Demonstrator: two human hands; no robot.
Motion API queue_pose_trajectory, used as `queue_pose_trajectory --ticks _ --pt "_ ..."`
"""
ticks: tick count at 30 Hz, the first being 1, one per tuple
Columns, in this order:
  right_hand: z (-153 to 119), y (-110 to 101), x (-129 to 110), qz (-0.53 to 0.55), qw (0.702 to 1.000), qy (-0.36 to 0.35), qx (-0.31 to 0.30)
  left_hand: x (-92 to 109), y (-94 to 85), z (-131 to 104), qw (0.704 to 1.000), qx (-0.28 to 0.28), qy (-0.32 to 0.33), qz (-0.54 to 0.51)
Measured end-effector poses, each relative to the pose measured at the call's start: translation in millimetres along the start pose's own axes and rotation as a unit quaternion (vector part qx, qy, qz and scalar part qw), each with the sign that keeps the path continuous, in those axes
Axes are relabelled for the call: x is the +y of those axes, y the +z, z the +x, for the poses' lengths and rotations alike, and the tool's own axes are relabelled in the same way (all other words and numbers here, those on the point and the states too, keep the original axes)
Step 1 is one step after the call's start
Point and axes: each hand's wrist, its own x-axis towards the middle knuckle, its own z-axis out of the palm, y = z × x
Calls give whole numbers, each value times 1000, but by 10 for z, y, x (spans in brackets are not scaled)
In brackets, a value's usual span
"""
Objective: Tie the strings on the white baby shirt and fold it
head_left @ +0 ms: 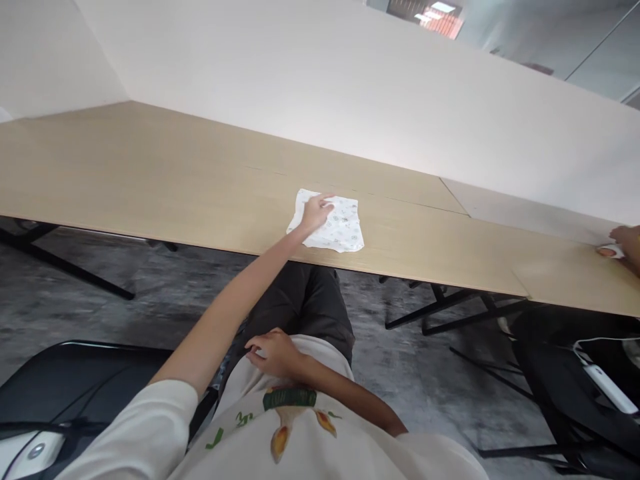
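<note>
A white cloth (343, 228) with a small printed pattern lies spread nearly flat on the light wooden table (200, 180), close to its front edge. My left hand (316, 212) rests over the cloth's left half, fingers stretched out and thumb apart, so part of the print is covered. Whether the fingertips press on the fabric is hard to make out. Against my shirt, above my lap, lies my right hand (275, 352), its fingers loosely bent and slightly apart with nothing seen in them.
A white partition (325, 87) runs along the table's back. At the far right another person's hand (627, 241) is by a white item (611, 251). Black chairs stand at left (90, 373) and right (555, 380); a white power strip (610, 388) lies on the right one.
</note>
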Motion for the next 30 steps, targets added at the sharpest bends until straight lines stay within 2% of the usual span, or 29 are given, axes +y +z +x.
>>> queue_pose_trajectory --ticks 2,4,6,9,11,13,15,17,18,20,23,26,30 --pt "-4 8 16 10 1000 5 2 38 205 -117 998 -57 13 26" --pt "-15 0 22 25 1000 16 9 31 257 -230 994 -99 29 36" --pt "-41 -57 35 55 998 25 19 -21 152 -319 992 -107 55 43" --pt "-117 -303 98 111 990 44 80 -175 -232 -419 991 -66 95 68" --pt "-181 -598 183 120 978 60 159 -303 -546 -490 987 -46 111 106" --pt "-230 -989 308 96 960 72 253 -418 -819 -570 980 -52 122 147" --pt "-237 -1445 471 46 934 82 345 -501 -1000 -646 972 -76 132 177" --pt "-194 -1911 662 -34 911 85 402 -545 -1082 -702 965 -98 143 198" --pt "-158 -2128 762 -80 906 81 408 -555 -1096 -720 961 -104 147 208" --pt "-76 -2493 954 -163 910 71 374 -557 -1100 -741 955 -107 152 230" --pt "3 -2814 1179 -224 933 58 277 -539 -1110 -753 950 -107 153 250" --pt "-7 -2901 1299 -222 944 41 238 -525 -1131 -754 952 -121 135 247" --pt "-64 -2863 1317 -188 948 22 256 -534 -1087 -726 948 -126 121 265"
